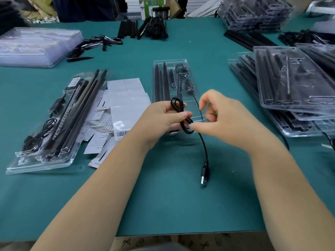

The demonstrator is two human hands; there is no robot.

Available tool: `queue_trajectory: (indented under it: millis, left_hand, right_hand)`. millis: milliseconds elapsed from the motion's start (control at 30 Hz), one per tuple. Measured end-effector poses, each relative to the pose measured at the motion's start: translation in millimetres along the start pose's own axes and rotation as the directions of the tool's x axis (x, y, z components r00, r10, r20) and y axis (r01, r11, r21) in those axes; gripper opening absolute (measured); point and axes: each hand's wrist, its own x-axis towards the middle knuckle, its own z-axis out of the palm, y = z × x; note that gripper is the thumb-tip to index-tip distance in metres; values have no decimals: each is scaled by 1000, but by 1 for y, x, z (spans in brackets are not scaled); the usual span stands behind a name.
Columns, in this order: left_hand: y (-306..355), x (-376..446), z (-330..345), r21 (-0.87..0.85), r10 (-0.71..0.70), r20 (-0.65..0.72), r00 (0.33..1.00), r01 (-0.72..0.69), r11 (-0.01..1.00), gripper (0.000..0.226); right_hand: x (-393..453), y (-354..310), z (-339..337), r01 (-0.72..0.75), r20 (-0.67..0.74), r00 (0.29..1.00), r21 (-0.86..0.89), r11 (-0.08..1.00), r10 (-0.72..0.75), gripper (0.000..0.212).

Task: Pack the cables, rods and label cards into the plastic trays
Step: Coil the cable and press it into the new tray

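A black USB cable [204,145] is partly coiled. My left hand [163,118] grips the coil of loops above the near end of a clear plastic tray [170,61]. My right hand [224,115] pinches the cable just right of the coil. The cable's free end hangs down to a USB plug [204,176] over the green mat. The far end of the cable runs up to a black connector [189,86] seated in the tray. Several black rods [160,82] lie in the tray's left slots.
A packed tray [50,124] lies at the left beside a heap of label cards [119,109]. Stacked trays [297,82] sit at the right and far right. Empty tray stack [36,46] is at the far left. Loose black parts [94,44] lie beyond. Table edge is near me.
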Motion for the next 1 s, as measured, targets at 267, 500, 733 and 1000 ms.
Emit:
queue_trajectory:
  millis: [267,500,733,1000]
  left_hand:
    - [0,4,0,-31,-39,5,999,39,999,15]
    - [0,4,-1,-49,-52,-2,999,51,997,12]
    - [3,4,-4,-114,-60,67,996,67,991,17]
    - [-1,1,-2,-1,15,59,998,-15,1000,20]
  right_hand:
    - [2,2,-6,136,422,907,-270,953,-10,25]
    - [2,-1,3,213,308,939,-177,961,-151,16]
    - [3,1,7,3,185,983,31,1000,-8,21]
    - [9,7,7,-156,158,972,-113,981,173,24]
